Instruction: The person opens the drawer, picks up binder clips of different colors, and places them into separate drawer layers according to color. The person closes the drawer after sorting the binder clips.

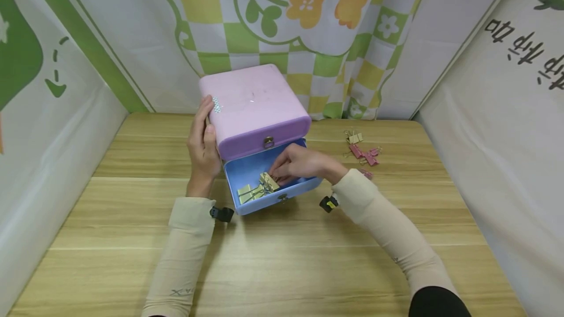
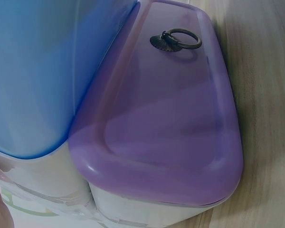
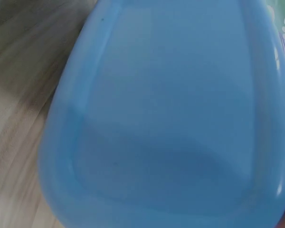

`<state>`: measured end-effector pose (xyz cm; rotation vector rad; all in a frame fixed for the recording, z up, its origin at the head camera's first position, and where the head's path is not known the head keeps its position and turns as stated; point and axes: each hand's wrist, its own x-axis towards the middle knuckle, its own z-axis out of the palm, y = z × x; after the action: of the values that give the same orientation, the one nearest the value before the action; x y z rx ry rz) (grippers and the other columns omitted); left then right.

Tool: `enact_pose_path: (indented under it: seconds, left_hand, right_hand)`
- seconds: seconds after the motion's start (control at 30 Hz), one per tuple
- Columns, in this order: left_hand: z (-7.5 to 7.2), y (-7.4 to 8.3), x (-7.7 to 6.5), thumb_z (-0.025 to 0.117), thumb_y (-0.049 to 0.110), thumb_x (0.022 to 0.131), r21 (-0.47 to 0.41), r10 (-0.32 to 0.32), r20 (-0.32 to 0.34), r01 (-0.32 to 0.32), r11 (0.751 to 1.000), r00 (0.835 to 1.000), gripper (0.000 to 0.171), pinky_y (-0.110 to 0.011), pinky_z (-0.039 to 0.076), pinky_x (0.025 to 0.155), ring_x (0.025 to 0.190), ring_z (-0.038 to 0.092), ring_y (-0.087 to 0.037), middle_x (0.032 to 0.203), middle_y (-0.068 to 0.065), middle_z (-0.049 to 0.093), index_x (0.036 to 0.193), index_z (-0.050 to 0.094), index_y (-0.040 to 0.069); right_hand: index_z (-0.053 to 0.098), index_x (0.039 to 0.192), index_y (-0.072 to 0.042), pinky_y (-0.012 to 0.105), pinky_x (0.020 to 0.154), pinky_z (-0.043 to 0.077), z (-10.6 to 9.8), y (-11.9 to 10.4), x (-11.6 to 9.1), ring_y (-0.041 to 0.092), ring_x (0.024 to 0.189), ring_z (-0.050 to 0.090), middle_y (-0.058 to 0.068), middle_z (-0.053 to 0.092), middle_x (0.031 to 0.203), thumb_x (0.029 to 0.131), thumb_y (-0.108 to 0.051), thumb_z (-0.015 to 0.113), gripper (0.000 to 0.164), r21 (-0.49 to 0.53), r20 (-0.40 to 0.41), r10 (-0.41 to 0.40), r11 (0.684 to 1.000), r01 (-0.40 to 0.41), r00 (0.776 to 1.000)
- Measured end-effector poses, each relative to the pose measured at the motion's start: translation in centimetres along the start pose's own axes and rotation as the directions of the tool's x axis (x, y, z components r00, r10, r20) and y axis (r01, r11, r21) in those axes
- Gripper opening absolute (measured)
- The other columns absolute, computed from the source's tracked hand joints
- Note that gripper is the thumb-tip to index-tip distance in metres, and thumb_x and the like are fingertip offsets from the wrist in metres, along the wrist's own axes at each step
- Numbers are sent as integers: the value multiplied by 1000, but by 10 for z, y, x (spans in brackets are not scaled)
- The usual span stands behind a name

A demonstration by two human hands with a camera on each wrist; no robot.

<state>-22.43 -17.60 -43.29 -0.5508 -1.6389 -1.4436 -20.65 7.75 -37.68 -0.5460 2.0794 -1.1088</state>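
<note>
So the right hand (image 1: 304,163) is down in the blue drawer (image 1: 304,187), fingers bent in among gold binder clips (image 1: 249,193); can't tell if they're actually pinching one. Those clips are heaped toward the drawer's front left corner, shiny metal with looped wire handles. Left hand (image 1: 205,153) isn't grasping anything, just rests fairly straight along the left side of the chest (image 1: 255,101). That's a boxy, rounded-corner thing, smooth pale pink on top with a purple front and a dark metal ring pull (image 1: 269,142), sitting near the table's back edge, blue drawer slid out underneath. Both arms have beige sleeves (image 1: 176,253). Over by the table's back right corner there's a loose gold clip (image 1: 355,138) and some pink clips (image 1: 371,159). Table (image 1: 330,268) is pale, streaky woodgrain. Behind it hangs a green-and-yellow checked curtain (image 1: 202,4) with orange flowers, plus white printed fabric walls (image 1: 498,136) either side.
</note>
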Motion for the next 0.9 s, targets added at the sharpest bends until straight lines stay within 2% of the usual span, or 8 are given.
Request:
enact_pose_path:
  seconds: [0.1,0.23,0.3,0.5,0.6,0.73,0.9]
  left_hand:
    - [0,0,0,42,21,98,-2,0,2,0,1000,1000,54,-48,31,135,156,43,-32,157,-16,56,143,59,-4]
    - [0,0,0,42,21,98,1,-5,2,5,1000,1000,54,-47,32,135,156,43,-32,157,-16,56,143,59,-4]
    - [0,0,0,42,20,98,2,-6,2,6,1000,1000,54,-47,32,135,156,43,-32,157,-17,56,143,59,-4]
    - [-1,-2,0,41,16,97,2,-8,0,8,1000,1000,54,-46,32,135,155,42,-36,157,-22,55,142,58,-7]
    - [0,-2,0,42,15,97,-1,-11,-4,11,1000,1000,53,-45,32,135,155,43,-37,156,-23,55,142,59,-8]
    - [-1,-2,-1,42,17,97,5,-7,0,7,1000,1000,54,-46,32,135,155,43,-36,157,-21,55,142,59,-7]
    - [-1,-1,-1,42,20,98,13,-8,5,7,1000,1000,54,-47,32,135,156,43,-32,158,-16,55,144,59,-3]
  right_hand:
    - [76,120,3,31,88,68,2,-4,0,20,95,80,15,81,111,103,-10,63,25,-133,-45,-33,991,27,998]
    - [80,112,-1,29,79,67,4,-8,-1,17,85,80,11,83,101,100,-14,67,22,-304,-116,-75,952,37,990]
    - [80,110,-1,29,79,67,4,-10,-3,17,84,78,10,83,99,100,-14,68,21,-339,-146,-79,940,26,986]
    - [81,108,-2,37,93,65,0,-11,-8,18,92,76,9,82,98,98,-14,70,19,-420,-241,-87,907,-23,967]
    - [81,110,-2,37,91,65,-3,-9,-10,19,92,76,9,83,97,98,-14,70,20,-432,-264,-75,900,-48,962]
    - [80,112,-1,35,83,66,-10,-9,-16,22,89,77,11,82,98,99,-13,69,21,-416,-258,-74,908,-42,963]
    - [80,113,-1,39,91,66,-24,-14,-32,25,98,77,14,81,108,97,-13,71,22,-415,-262,-108,910,-11,959]
